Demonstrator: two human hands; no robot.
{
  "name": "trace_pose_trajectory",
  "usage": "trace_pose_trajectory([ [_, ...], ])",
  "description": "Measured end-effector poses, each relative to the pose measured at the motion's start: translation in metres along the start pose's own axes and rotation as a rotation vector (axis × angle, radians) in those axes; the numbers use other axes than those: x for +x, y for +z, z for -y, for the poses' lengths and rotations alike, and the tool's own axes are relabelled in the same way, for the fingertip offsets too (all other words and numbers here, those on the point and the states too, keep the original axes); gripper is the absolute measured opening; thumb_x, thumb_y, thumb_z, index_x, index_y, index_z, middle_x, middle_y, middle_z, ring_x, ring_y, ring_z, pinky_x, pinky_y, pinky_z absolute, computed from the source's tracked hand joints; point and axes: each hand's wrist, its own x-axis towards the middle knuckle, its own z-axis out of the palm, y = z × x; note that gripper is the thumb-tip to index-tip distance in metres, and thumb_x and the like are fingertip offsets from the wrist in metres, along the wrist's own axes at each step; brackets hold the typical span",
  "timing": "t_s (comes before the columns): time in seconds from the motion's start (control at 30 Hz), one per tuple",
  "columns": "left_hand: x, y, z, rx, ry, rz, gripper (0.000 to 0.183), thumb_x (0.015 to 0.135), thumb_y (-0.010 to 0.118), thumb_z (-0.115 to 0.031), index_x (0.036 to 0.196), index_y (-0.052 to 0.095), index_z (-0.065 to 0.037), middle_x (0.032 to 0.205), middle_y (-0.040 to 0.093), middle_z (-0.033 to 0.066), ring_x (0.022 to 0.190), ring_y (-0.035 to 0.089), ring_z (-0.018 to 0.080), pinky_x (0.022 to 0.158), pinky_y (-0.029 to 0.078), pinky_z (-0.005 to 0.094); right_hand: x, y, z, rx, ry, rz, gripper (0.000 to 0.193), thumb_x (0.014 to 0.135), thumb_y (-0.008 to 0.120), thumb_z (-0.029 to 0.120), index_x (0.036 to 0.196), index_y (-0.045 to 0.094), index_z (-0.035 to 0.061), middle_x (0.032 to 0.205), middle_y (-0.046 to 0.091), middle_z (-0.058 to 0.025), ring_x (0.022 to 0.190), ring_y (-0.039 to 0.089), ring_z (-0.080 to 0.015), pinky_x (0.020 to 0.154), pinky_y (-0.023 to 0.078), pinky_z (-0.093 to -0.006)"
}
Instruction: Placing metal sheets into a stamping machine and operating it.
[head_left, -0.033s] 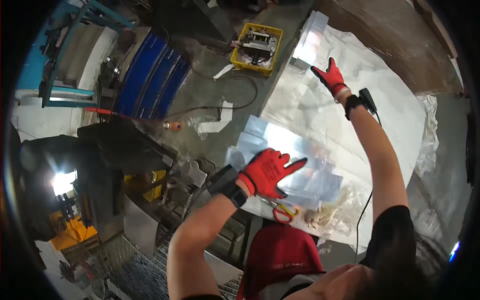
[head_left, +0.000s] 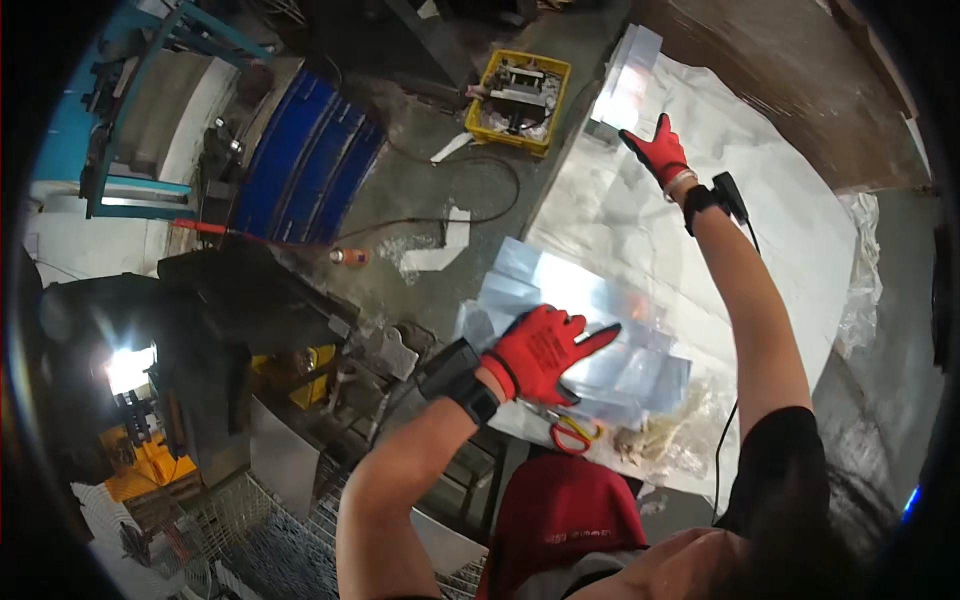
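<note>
My left hand (head_left: 540, 350), in a red glove with dark fingertips, is over a fanned spread of shiny bluish flat sheets (head_left: 560, 275). Its index finger and thumb stretch apart; I cannot tell whether the palm touches the sheets. Farther off, my right hand (head_left: 660, 155), gloved alike, has thumb and fingers apart with nothing between them. It is beside the near end of a neat stack of shiny strips (head_left: 625, 80) at the far edge of the table. Scissors (head_left: 575, 434) with red and yellow handles lie below my left hand.
White sheeting (head_left: 690, 270) covers the table, with crumpled clear plastic (head_left: 680, 430) at its near side. A yellow crate (head_left: 550, 140) of metal parts stands on the floor beyond. A black cable (head_left: 730, 440) hangs by my right arm. A red seat (head_left: 560, 500) is close in front.
The whole view has shifted very slightly. Both hands keep nearly the same places and poses.
</note>
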Motion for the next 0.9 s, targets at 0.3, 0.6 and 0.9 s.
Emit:
trace_pose_trajectory([
  [0.3,0.002,0.014,0.013,-0.036,0.035,-0.052,0.113,0.052,0.077,-0.06,0.142,0.03,-0.01,0.101,0.05,0.0071,0.086,0.052,0.0196,0.073,0.037,0.0337,0.081,0.093,0.055,-0.166,0.292,-0.201,0.138,0.05,0.072,0.073,0.147,0.004,0.0021,0.136,0.033,-0.0357,0.117,0.049,-0.0434,0.094,0.042,-0.0475],
  [0.6,0.003,-0.003,0.016,-0.019,0.061,0.1,0.11,0.055,0.075,-0.06,0.143,0.03,-0.012,0.109,0.051,0.0082,0.092,0.054,0.0216,0.075,0.039,0.0357,0.148,0.083,-0.069,0.453,0.129,-0.143,0.106,0.069,0.072,0.054,0.143,0.016,0.0036,0.109,0.061,-0.0198,0.102,0.06,-0.0272,0.083,0.05,-0.0387],
  [0.9,-0.004,0.001,-0.002,-0.021,-0.021,0.08,0.109,0.055,0.074,-0.057,0.145,0.026,-0.019,0.132,0.045,0.0125,0.113,0.048,0.0285,0.097,0.033,0.0437,-0.058,-0.171,-0.019,1.157,-0.087,0.561,0.021,0.091,0.052,0.024,0.105,0.058,0.0089,0.088,0.064,-0.0034,0.071,0.061,-0.0155,0.057,0.049,-0.0287],
])
